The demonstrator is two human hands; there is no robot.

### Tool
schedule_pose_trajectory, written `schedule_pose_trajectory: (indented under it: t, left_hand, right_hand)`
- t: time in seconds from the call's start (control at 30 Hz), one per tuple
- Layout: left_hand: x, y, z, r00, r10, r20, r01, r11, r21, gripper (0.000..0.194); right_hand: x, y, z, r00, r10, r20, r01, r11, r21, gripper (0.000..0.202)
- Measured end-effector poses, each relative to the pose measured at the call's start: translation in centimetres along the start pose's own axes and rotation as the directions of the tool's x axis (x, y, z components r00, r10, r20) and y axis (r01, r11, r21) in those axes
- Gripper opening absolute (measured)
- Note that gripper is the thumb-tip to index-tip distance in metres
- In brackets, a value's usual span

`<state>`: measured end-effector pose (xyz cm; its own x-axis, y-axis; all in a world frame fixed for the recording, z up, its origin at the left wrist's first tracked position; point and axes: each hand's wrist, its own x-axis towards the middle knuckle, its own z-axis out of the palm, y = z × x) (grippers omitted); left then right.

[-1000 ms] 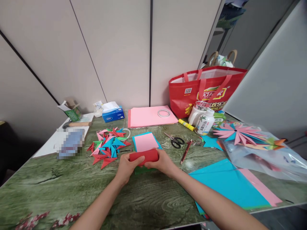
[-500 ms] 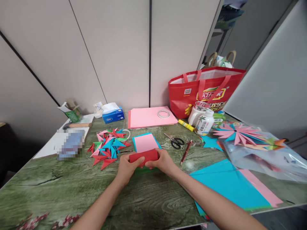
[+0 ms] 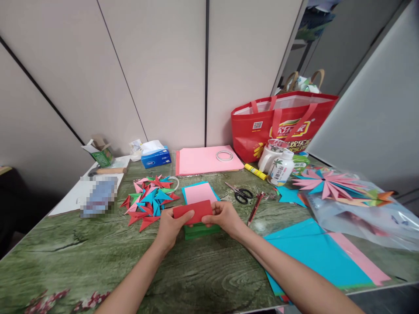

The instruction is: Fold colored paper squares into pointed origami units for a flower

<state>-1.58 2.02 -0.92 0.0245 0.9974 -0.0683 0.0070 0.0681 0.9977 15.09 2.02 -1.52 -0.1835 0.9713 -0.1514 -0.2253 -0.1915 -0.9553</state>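
A folded piece of red paper [image 3: 194,212] is held up between my two hands, above the table. My left hand [image 3: 170,223] pinches its left end, thumb on the near face. At the right end, my right hand [image 3: 225,216] grips it with the thumb in front and the fingers curled behind. Behind the red paper lie pink paper [image 3: 199,192] and a blue sheet [image 3: 185,197] beneath it. Green paper [image 3: 199,232] shows on the table just below the held piece, partly covered by my right fingers.
Folded paper stars [image 3: 153,200] heap at the left. Scissors [image 3: 241,193], a pencil [image 3: 255,208] and a glue stick [image 3: 255,171] lie right of centre. Large blue sheets [image 3: 317,253] sit front right, below a pink-and-blue paper flower [image 3: 324,181]. A red bag [image 3: 252,131] stands behind.
The red paper has tilted so more of its flat face shows, and it sits slightly further left. My right fingers have shifted along its right end. More of the green paper is visible.
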Motion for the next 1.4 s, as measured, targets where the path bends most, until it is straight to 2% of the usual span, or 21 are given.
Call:
schedule_pose_trajectory:
  t: [0.13, 0.23, 0.33, 0.4, 0.47, 0.57, 0.7, 0.9, 1.03, 1.13, 1.4]
  left_hand:
    - [0.0, 0.3, 0.1, 1.0, -0.013, 0.012, 0.013, 1.0, 0.006, 0.021]
    - [-0.2, 0.8, 0.2, 1.0, 0.019, 0.015, -0.02, 0.997, 0.072, 0.021]
    - [-0.5, 1.1, 0.3, 0.993, 0.088, 0.081, -0.102, 0.978, 0.184, 0.021]
    - [-0.5, 1.1, 0.3, 0.984, 0.107, 0.142, -0.139, 0.96, 0.242, 0.021]
    - [-0.5, 0.9, 0.3, 0.984, 0.087, 0.154, -0.126, 0.958, 0.259, 0.021]
    - [-0.4, 0.8, 0.2, 0.995, 0.002, 0.103, -0.022, 0.982, 0.188, 0.02]
    - [-0.2, 0.7, 0.1, 0.991, -0.089, 0.103, 0.082, 0.994, 0.073, 0.023]
    - [-0.2, 0.8, 0.3, 0.986, -0.113, 0.126, 0.115, 0.993, -0.012, 0.024]
    - [-0.3, 0.9, 0.2, 0.959, -0.161, 0.234, 0.185, 0.979, -0.084, 0.031]
    - [-0.5, 1.0, 0.1, 0.937, -0.186, 0.295, 0.215, 0.974, -0.069, 0.034]
    - [-0.6, 0.6, 0.3, 0.956, -0.176, 0.233, 0.2, 0.976, -0.083, 0.037]
  right_hand:
    - [0.1, 0.2, -0.2, 0.999, -0.018, 0.04, 0.02, 0.999, -0.047, 0.036]
    - [0.1, 0.6, -0.3, 0.995, -0.079, 0.066, 0.085, 0.992, -0.09, 0.042]
    - [-0.1, 0.8, -0.1, 0.988, -0.149, 0.051, 0.155, 0.974, -0.163, 0.051]
    - [-0.3, 0.8, 0.0, 0.977, -0.209, 0.053, 0.215, 0.941, -0.262, 0.05]
    - [-0.5, 0.8, 0.2, 0.952, -0.298, 0.062, 0.301, 0.887, -0.351, 0.045]
    - [-0.7, 0.7, 0.3, 0.914, -0.399, 0.075, 0.395, 0.833, -0.387, 0.036]
    - [-0.5, 0.7, 0.2, 0.932, -0.342, 0.118, 0.36, 0.849, -0.388, 0.022]
    - [-0.4, 0.8, 0.1, 0.949, -0.306, 0.081, 0.314, 0.878, -0.361, 0.027]
    - [-0.3, 0.6, -0.1, 0.949, -0.311, 0.058, 0.309, 0.872, -0.38, 0.027]
    - [-0.1, 0.6, -0.4, 0.948, -0.312, 0.053, 0.308, 0.87, -0.386, 0.027]
    - [-0.3, 0.1, -0.4, 0.94, -0.335, 0.057, 0.329, 0.854, -0.404, 0.025]
